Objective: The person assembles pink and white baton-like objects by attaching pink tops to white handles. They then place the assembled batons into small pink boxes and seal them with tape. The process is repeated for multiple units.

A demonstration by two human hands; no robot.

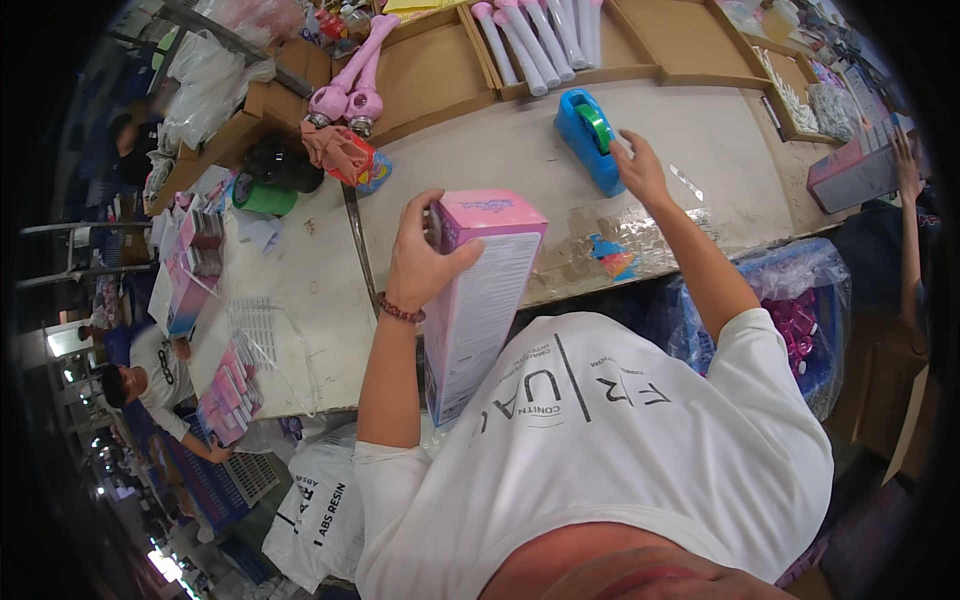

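My left hand (425, 250) is wrapped round the upper end of a tall pink carton (487, 270), with the thumb across its printed side. The carton stands tilted at the near edge of the table, its lower end close to my body. My right hand (643, 168) is beside a blue tape dispenser (590, 145) that carries a green roll of tape (596, 128). The fingers are a little apart at the dispenser's right side. No strip of tape can be made out between them.
Cardboard trays (425, 75) line the far edge, one with several pink-and-white sticks (530, 45). Pink wand-like parts (350, 85) lie left of them. A blue bin (835, 340) lined with plastic stands below the table's near edge. Other people handle cartons (850, 175) at both sides.
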